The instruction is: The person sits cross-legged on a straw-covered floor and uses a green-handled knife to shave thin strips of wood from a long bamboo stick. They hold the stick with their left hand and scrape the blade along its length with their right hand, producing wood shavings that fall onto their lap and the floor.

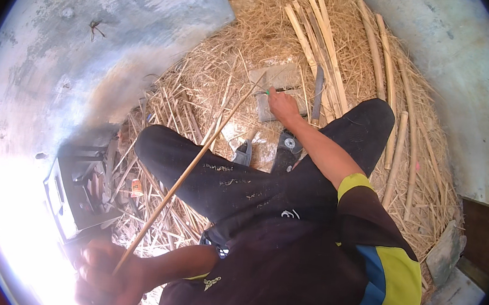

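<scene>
My left hand (108, 276), at the lower left, is closed around the near end of a long thin bamboo strip (192, 162). The strip slants up and away across my left thigh, and its far end reaches the place where my right hand works. My right hand (284, 107) is stretched forward beyond my feet, fingers closed on a small tool with a green part (270, 90). Its kind is too small to make out. Just below that hand lies a grey block (267, 111), and a pale flat slab (276, 75) lies behind it.
Straw and shavings (225, 50) cover the floor. Split bamboo pieces (319, 48) lie at the far right, beside a dark rod (318, 95); longer poles (398, 155) lie along the right wall. A dark open case (78, 195) stands at left. A stone slab (445, 254) leans at right.
</scene>
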{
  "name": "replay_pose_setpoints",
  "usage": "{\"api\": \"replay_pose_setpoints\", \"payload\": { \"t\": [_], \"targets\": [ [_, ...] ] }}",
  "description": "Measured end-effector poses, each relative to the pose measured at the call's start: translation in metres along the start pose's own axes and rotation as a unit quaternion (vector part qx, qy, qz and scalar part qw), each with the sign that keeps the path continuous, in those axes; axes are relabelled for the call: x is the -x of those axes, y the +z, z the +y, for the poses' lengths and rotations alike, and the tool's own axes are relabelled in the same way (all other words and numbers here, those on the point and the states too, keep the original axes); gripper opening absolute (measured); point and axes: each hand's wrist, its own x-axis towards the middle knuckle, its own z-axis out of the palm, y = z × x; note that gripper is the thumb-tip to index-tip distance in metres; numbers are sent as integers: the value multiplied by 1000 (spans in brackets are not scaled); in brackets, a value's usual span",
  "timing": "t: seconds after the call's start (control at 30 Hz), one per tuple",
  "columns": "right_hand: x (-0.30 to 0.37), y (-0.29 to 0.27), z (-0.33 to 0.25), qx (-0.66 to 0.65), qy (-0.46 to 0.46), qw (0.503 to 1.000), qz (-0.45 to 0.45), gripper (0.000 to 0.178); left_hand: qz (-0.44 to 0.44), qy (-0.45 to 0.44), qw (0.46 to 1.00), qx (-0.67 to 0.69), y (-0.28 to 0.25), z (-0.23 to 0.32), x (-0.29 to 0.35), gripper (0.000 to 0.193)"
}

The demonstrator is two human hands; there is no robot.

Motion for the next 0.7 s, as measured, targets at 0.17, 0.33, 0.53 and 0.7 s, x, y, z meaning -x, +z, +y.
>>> {"api": "replay_pose_setpoints", "payload": {
  "t": [0.17, 0.33, 0.53, 0.7],
  "targets": [
    [-36, 30, 15, 31, 55, 998, 5, 16, -9, -37, 998, 44, -6, -6, -12, 26],
    [-81, 67, 44, 27, 131, 990, -45, 20, 17, -17, 998, -51, -1, -18, -16, 26],
    [-117, 88, 68, 23, 174, 980, -89, 23, 51, 21, 986, -158, 5, -33, -22, 26],
    [-118, 91, 84, -1, 209, 976, -61, 22, 86, 54, 969, -225, 9, -41, -23, 26]
  ]
}}
